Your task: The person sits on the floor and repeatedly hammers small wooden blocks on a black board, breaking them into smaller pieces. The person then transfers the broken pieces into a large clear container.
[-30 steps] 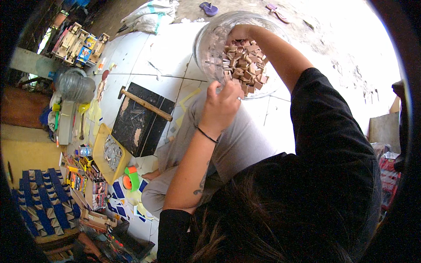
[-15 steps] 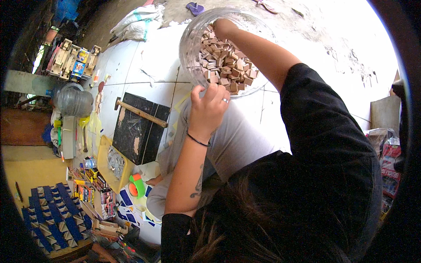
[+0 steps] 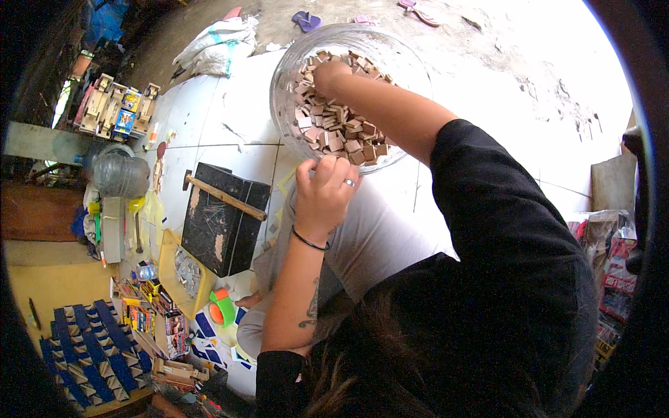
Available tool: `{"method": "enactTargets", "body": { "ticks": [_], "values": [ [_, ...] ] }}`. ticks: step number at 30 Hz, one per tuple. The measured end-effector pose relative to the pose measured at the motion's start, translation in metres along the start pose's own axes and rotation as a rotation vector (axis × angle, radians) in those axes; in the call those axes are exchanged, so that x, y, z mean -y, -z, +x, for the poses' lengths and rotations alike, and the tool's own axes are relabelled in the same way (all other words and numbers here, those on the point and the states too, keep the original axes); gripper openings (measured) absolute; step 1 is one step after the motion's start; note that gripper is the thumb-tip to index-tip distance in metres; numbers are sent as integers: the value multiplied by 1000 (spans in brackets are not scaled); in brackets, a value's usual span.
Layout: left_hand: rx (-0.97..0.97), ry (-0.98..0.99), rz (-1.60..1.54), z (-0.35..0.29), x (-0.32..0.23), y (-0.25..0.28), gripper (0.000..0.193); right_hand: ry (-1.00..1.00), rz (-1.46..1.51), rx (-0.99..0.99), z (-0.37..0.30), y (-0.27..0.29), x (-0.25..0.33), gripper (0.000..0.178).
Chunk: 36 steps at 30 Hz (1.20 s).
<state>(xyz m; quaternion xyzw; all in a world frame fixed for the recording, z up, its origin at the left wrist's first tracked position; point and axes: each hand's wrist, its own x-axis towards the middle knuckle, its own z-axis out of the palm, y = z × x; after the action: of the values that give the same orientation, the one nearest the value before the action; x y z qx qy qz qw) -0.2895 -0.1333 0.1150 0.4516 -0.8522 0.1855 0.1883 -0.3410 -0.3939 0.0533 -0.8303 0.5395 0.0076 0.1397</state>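
Observation:
A large round tub of clear plastic (image 3: 281, 115) sits in front of me, with a heap of small brown wooden blocks (image 3: 348, 132) in it. My right hand (image 3: 332, 75) reaches down into the blocks; its fingers are out of sight among them. At the near rim, the curled fingers of my left hand (image 3: 324, 191) grip the tub's edge. That hand wears a ring, and a dark band circles its wrist.
Left of my leg stands a black box (image 3: 226, 219) with a hammer (image 3: 226, 198) across its top. Nearby are a yellow basin (image 3: 171, 272) of grey pieces, a green-and-orange tape dispenser (image 3: 221, 308), and blue-topped racks (image 3: 90, 348). A white sack (image 3: 219, 49) lies farther off.
My right hand has moved from the tub's far side toward its middle left, deeper among the blocks. The blocks now lie more spread out. My left hand keeps its place at the rim.

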Motion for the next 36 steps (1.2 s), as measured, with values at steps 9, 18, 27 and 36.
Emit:
{"method": "enactTargets", "body": {
  "ticks": [9,18,27,36],
  "values": [
    [71,-54,47,-6,-4,0,8,-218,-96,-95,63,-27,-53,29],
    [63,-113,52,-8,-3,0,9,165,-155,-489,78,-56,-96,29],
    [31,-16,35,-3,2,2,24,-503,2347,29,-9,23,-24,21],
    [38,7,46,1,-2,5,25,-308,2361,-44,-92,52,-8,20]
  ]
}}
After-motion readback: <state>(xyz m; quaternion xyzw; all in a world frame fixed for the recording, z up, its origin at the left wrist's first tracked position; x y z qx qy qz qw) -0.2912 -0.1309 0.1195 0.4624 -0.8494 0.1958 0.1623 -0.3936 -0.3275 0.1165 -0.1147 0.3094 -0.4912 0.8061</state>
